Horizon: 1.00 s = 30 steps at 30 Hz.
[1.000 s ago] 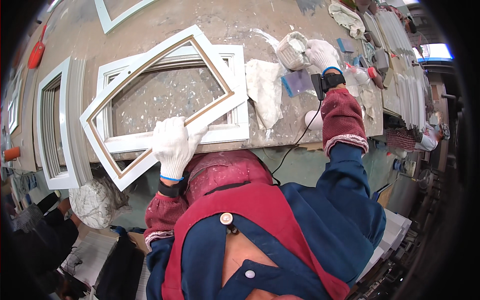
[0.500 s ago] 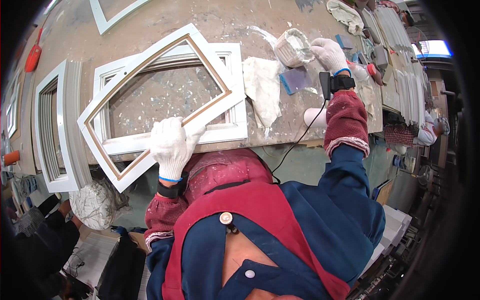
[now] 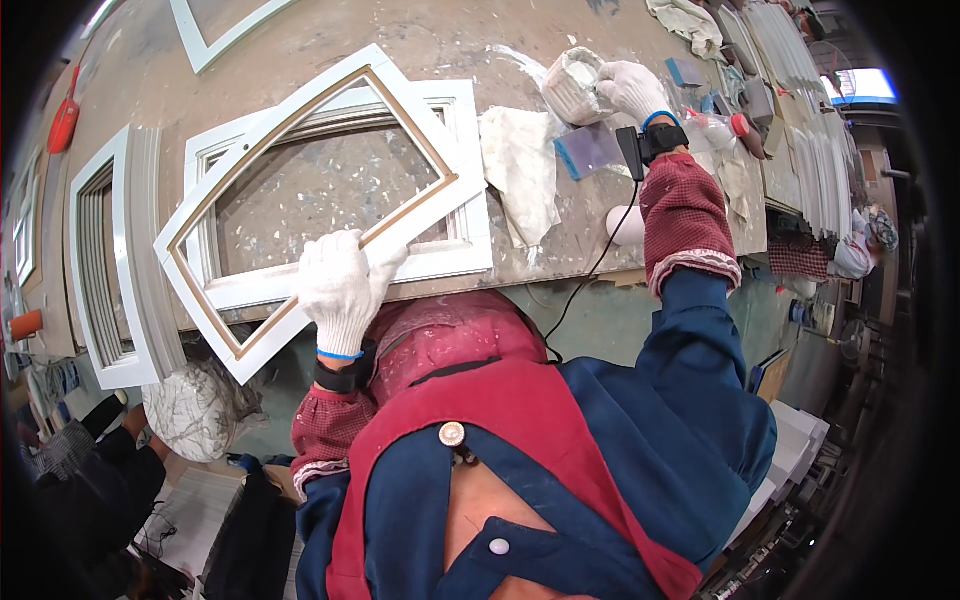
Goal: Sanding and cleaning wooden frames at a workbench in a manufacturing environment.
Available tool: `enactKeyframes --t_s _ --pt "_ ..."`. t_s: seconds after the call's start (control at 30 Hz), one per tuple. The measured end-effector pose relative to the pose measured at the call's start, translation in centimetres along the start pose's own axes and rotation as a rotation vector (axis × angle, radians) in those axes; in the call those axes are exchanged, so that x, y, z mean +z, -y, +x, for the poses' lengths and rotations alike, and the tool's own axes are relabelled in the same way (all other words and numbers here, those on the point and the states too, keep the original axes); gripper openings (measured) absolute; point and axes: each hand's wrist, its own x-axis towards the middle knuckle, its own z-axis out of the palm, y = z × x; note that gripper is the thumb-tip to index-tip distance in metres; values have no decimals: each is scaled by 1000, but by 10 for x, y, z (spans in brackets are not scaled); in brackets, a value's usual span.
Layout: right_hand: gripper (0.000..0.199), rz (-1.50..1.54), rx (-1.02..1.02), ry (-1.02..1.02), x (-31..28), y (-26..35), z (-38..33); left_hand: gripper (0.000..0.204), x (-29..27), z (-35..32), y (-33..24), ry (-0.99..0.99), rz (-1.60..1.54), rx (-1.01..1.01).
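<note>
My left hand [image 3: 338, 280], in a white knitted glove, grips the near side of a white frame [image 3: 430, 212] with a brown inner edge. This frame lies askew over another white frame [image 3: 464, 115], and one corner juts past the table edge. My right hand [image 3: 634, 90], gloved too, is at the mouth of a whitish tub [image 3: 570, 92] smeared with white paste. Its fingers are curled down at the rim. Their tips are hidden, so what they hold cannot be made out. Just below the tub sits a blue-purple block [image 3: 590, 152], beside a stained white cloth [image 3: 518, 175].
More white frames [image 3: 118, 260] are stacked at the left, near a red tool [image 3: 64, 122]. Around my right forearm lie a clear bottle with a red cap [image 3: 712, 130] and a pale round object [image 3: 627, 226]. A black cable [image 3: 588, 285] hangs from my right wrist.
My right hand has shifted left and slightly up, its fingers now further over the tub's mouth. The left hand keeps its grip on the frame.
</note>
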Motion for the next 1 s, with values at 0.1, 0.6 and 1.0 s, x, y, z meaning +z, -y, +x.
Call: enactKeyframes --t_s 0.1,0.6,1.0 --pt "29 118 -40 25 -2 -12 -3 51 0 0 0 -10 6 -5" --pt "32 208 81 -209 -11 -32 -34 53 0 2 -1 -4 -14 -18" --pt "19 1122 324 12 -19 -19 -58 50 -7 3 -3 12 -19 -31"
